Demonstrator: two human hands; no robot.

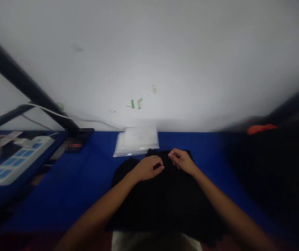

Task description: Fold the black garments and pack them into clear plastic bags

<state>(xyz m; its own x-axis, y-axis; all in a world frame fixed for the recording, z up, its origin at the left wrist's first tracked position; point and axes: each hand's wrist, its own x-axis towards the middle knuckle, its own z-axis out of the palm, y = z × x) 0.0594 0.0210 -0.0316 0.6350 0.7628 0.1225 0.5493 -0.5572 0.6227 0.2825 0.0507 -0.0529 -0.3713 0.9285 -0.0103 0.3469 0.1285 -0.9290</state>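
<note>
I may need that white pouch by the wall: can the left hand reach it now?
Probably yes: the white pouch lies just beyond the left hand, with only low black cloth apparently between them and nothing tall blocking the way.

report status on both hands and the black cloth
Left hand, right hand apart, curled over black cloth, grip unclear. Cloth spread on blue surface. White packet by cloth's far edge, hands unobstructed.

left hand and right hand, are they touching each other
Apart: the head view shows black cloth in the gap between the left hand and the right hand.
</note>
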